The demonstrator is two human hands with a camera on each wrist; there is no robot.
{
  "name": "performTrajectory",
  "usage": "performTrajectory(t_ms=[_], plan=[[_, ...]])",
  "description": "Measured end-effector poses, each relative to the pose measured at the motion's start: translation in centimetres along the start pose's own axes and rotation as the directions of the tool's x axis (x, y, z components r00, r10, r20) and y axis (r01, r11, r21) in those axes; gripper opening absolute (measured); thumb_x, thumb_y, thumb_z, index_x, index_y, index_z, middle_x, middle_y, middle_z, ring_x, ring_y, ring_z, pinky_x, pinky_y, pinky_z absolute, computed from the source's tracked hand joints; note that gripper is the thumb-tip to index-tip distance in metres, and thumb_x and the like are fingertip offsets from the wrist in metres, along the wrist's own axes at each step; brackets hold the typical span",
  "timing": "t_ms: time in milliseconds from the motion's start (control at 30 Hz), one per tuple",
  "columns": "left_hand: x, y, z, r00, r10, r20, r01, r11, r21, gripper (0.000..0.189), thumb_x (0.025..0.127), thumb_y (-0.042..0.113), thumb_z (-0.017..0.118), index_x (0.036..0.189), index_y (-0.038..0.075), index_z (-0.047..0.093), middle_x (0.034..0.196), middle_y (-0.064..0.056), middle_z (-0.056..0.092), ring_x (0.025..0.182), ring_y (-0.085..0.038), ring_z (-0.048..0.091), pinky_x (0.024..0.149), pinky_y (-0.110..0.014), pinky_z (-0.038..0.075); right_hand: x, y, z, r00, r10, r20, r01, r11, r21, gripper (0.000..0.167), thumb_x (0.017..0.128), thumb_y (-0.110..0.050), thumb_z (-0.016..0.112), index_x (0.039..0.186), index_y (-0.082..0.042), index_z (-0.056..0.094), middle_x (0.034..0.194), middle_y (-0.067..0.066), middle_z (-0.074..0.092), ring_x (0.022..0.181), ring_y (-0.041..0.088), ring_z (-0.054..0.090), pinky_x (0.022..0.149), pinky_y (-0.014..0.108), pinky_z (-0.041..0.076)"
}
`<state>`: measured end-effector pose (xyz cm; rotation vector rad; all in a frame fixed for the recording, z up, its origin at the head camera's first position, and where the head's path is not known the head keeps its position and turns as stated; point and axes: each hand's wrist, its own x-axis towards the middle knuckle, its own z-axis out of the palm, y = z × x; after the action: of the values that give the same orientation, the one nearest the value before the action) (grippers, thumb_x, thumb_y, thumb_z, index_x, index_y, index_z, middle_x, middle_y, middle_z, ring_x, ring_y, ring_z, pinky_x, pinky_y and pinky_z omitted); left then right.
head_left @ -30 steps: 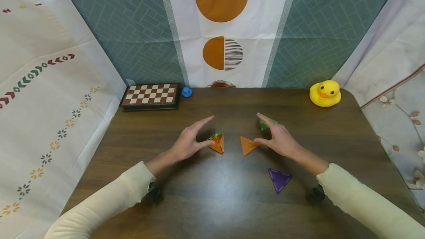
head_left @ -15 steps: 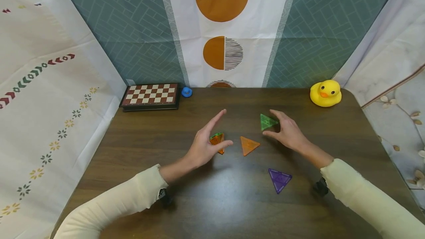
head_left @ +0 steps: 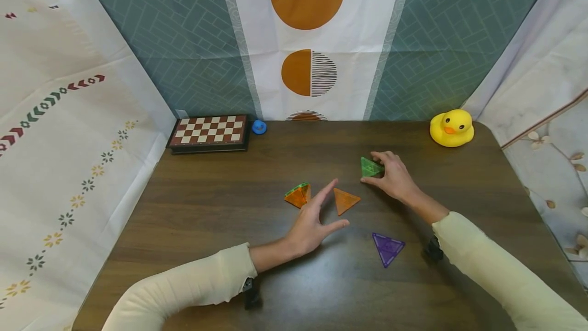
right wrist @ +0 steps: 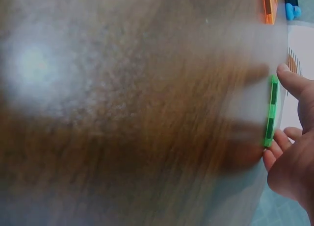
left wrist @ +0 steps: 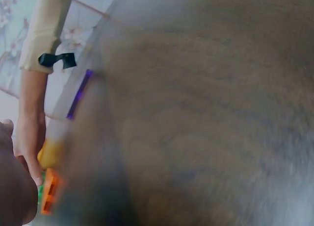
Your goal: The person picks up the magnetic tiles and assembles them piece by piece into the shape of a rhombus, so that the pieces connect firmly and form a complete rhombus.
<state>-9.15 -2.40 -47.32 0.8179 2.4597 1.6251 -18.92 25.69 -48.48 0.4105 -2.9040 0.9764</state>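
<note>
My left hand point(head_left: 312, 225) hovers over the table with thumb and fingers spread, holding nothing. It is near a flat orange triangular magnetic tile point(head_left: 345, 201). To its left, an orange and green cluster of joined triangular tiles point(head_left: 297, 196) is partly covered by the fingers. My right hand point(head_left: 392, 178) curves around a green triangular tile point(head_left: 369, 167). In the right wrist view, the thumb is just past one end of the green tile point(right wrist: 271, 111) and the fingers are at the other. A firm pinch is not visible. A purple triangular tile point(head_left: 387, 249) lies nearer me.
A checkerboard box point(head_left: 209, 133) sits at the table's back left, beside a small blue object point(head_left: 259, 126). A yellow rubber duck point(head_left: 452, 128) stands at the back right. Fabric hangings border the brown table point(head_left: 206, 203) at the back and sides.
My left hand has moved right and toward me, away from the joined tiles. My right hand has gone from beside the orange tile to the green tile, its fingers drawing closer around it.
</note>
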Motion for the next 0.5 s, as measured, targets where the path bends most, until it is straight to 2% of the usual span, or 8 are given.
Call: performTrajectory(t_ms=[167,367,500], plan=[[0.1,-0.7,1.1,0.999,-0.053,0.004,0.052,0.998,0.040,0.093,0.097,0.028,0.082,0.169,0.011,0.026,0.173,-0.003,0.031,0.156,-0.019,0.033,0.124,-0.042,0.032,0.5,0.2,0.0,1.000,0.013,0.022,-0.013,1.000,0.016,0.079,0.086,-0.021,0.092,0.147,0.011,0.053,0.128,0.030,0.058,0.117,0.047,0.053,0.103,0.063,0.045],[0.7,-1.5,1.8,0.995,-0.101,-0.018,0.102,0.986,0.129,0.093,0.096,0.030,0.082,0.168,0.008,0.028,0.171,-0.004,0.034,0.155,-0.020,0.036,0.124,-0.044,0.033,0.8,0.3,-0.1,0.996,0.052,0.072,-0.057,0.997,0.060,0.074,0.088,-0.021,0.090,0.148,0.008,0.056,0.134,0.029,0.054,0.119,0.046,0.050,0.103,0.063,0.046],[1.1,-1.8,2.2,0.995,-0.099,-0.029,0.103,0.972,0.213,0.090,0.097,0.030,0.082,0.167,0.007,0.030,0.168,-0.009,0.039,0.151,-0.023,0.042,0.121,-0.044,0.038,1.0,0.5,-0.1,0.992,0.071,0.101,-0.080,0.993,0.086,0.070,0.090,-0.020,0.089,0.147,0.005,0.058,0.136,0.028,0.051,0.121,0.047,0.048,0.104,0.063,0.046]])
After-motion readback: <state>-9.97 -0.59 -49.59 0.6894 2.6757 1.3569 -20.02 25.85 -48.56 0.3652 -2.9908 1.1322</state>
